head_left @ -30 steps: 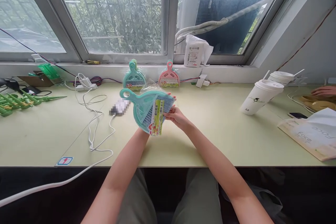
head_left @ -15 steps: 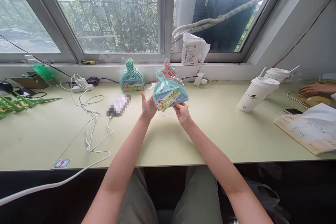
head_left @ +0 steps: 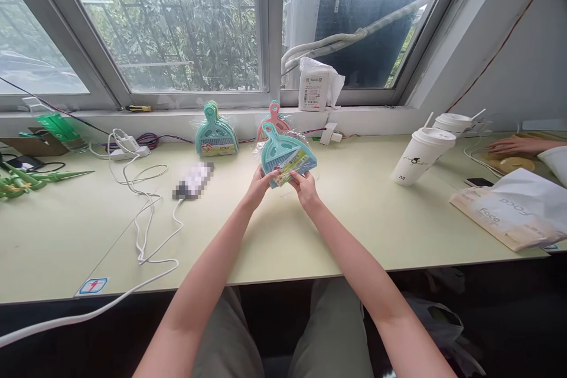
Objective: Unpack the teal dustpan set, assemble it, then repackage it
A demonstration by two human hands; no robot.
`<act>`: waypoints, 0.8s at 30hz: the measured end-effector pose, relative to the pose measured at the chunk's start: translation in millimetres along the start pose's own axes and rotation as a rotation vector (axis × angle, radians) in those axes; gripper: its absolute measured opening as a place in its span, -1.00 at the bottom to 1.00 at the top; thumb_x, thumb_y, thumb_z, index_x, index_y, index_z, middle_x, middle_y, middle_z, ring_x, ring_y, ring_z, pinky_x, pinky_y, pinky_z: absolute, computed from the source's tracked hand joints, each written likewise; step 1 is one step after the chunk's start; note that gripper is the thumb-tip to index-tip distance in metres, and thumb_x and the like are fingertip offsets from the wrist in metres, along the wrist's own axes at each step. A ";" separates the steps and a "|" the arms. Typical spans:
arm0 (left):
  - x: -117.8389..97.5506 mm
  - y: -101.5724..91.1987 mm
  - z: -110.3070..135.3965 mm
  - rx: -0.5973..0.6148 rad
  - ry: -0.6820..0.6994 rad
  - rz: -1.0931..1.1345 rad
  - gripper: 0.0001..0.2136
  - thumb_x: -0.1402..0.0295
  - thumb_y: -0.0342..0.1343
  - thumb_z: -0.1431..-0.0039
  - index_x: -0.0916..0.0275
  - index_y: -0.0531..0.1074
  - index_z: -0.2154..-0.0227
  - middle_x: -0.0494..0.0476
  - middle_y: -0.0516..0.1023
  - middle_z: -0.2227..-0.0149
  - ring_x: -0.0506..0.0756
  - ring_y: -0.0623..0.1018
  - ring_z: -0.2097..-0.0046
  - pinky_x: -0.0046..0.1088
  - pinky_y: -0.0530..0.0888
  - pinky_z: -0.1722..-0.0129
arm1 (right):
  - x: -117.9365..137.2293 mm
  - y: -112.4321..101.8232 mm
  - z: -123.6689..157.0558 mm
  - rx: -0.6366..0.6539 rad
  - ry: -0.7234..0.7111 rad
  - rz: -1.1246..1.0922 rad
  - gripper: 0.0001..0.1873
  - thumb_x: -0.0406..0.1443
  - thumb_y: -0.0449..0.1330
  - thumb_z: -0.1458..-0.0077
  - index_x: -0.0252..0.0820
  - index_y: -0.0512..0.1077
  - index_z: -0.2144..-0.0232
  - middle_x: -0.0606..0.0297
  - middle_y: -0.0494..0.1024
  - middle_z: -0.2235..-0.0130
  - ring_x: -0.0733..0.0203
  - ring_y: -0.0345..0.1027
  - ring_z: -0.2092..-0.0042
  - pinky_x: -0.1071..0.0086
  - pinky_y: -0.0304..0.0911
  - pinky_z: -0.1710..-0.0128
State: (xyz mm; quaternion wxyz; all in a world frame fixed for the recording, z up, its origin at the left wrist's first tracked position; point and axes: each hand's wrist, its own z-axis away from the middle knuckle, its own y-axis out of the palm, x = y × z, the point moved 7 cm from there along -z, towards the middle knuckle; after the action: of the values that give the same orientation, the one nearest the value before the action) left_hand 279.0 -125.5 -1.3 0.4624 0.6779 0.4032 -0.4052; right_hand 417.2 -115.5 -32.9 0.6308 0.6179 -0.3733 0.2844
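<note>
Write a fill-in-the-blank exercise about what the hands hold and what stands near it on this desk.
1. Both hands, the left hand and the right hand, hold a wrapped dustpan set coloured ____.
2. Right behind it, against the sill, stands a dustpan set coloured ____.
3. The white lidded cups stand to the ____ of the held set.
4. A white ____ trails across the desk left of the arms.

Missing words: teal; pink; right; cable

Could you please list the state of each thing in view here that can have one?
Left hand: closed on the teal dustpan set's lower left edge.
Right hand: closed on its lower right edge.
Teal dustpan set: wrapped, held upright above the table.
Teal stack: upright by the sill.
Pink dustpan set: upright, partly hidden.
Front cup: lidded, with a straw.
White cable: loose, looped.
</note>
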 end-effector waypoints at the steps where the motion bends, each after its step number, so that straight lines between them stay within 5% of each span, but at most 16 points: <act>1: 0.4 1.5 0.2 -0.005 0.009 0.008 -0.50 0.26 0.26 0.03 0.19 0.29 0.01 0.17 0.49 0.01 0.18 0.47 -0.03 -0.29 0.40 0.00 | -0.6 -1.7 0.7 -0.027 -0.007 0.004 -0.62 -0.29 0.34 0.17 -0.13 0.35 0.24 0.29 0.57 0.16 0.20 0.49 0.11 0.28 0.44 0.04; 12: 12.3 -6.7 -2.1 -0.141 0.030 -0.069 -0.45 0.23 0.28 0.06 0.20 0.20 0.02 0.19 0.44 -0.02 0.21 0.42 -0.10 -0.21 0.37 -0.06 | -4.4 1.9 8.0 -0.045 0.004 -0.022 -0.60 -0.32 0.34 0.19 -0.11 0.37 0.23 0.28 0.55 0.10 0.18 0.45 0.03 0.29 0.40 -0.03; 15: 12.2 1.1 1.4 -0.073 -0.043 -0.128 -0.40 0.19 0.28 0.04 0.15 0.17 -0.05 0.21 0.40 -0.10 0.24 0.40 -0.12 -0.15 0.39 -0.05 | 0.0 -1.7 7.2 -0.057 -0.003 -0.033 -0.59 -0.34 0.35 0.20 -0.14 0.38 0.22 0.24 0.56 0.14 0.16 0.47 0.06 0.26 0.40 -0.03; 20: 10.0 18.8 7.0 0.215 -0.218 -0.092 -0.45 -0.06 0.05 -0.09 0.10 0.26 -0.09 0.24 0.39 -0.14 0.29 0.48 -0.06 -0.14 0.45 0.05 | 11.1 -5.8 5.0 -0.076 -0.061 -0.035 -0.59 -0.32 0.35 0.21 -0.11 0.39 0.23 0.25 0.57 0.14 0.13 0.44 0.02 0.23 0.39 -0.05; 24: 3.4 -0.6 0.6 0.113 -0.175 -0.126 -0.44 -0.08 0.02 -0.09 0.11 0.30 -0.09 0.22 0.44 -0.10 0.27 0.46 -0.08 -0.20 0.47 0.10 | 6.8 2.6 7.7 -0.040 -0.041 -0.023 -0.56 -0.31 0.36 0.24 -0.12 0.37 0.22 0.25 0.56 0.14 0.12 0.44 0.02 0.23 0.40 -0.03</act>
State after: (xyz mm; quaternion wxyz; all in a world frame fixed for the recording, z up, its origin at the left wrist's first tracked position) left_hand 279.5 -125.3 -4.8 0.4305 0.6382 0.3797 -0.5130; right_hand 417.9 -123.6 -26.2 0.6385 0.6153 -0.3845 0.2567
